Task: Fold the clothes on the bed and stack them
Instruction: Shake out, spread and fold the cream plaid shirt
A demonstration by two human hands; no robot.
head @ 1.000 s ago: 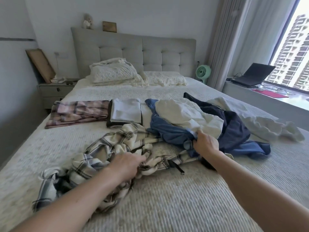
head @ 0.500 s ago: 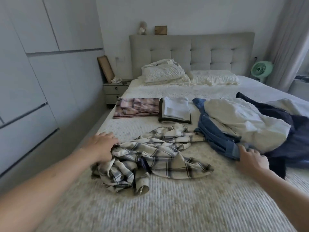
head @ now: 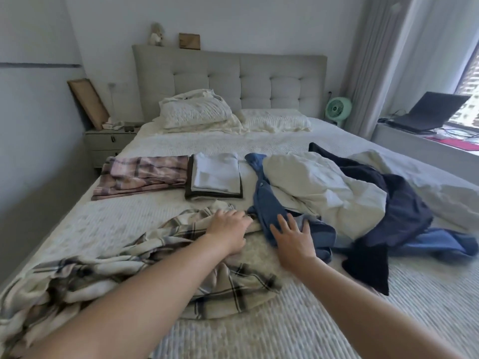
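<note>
A cream-and-brown plaid shirt [head: 160,257] lies crumpled across the near left of the bed [head: 337,320]. My left hand [head: 228,229] grips its far edge, fingers curled into the cloth. My right hand [head: 293,237] rests flat with spread fingers on a blue denim garment [head: 269,200] just to the right. A cream garment [head: 316,187] and a navy one [head: 404,211] are heaped over the denim. Behind lie a folded pink plaid piece [head: 142,174] and a folded white stack [head: 216,174] on a dark piece.
Pillows [head: 197,112] sit against the grey headboard [head: 233,81]. A nightstand [head: 108,143] stands at the bed's far left, close to the wall. A green fan [head: 337,108] and a laptop [head: 430,112] on a window ledge are to the right.
The view swung left, then back toward the bed's middle. The plaid shirt was dragged out toward the near left. My left hand moved to its far edge; my right hand went flat on the denim.
</note>
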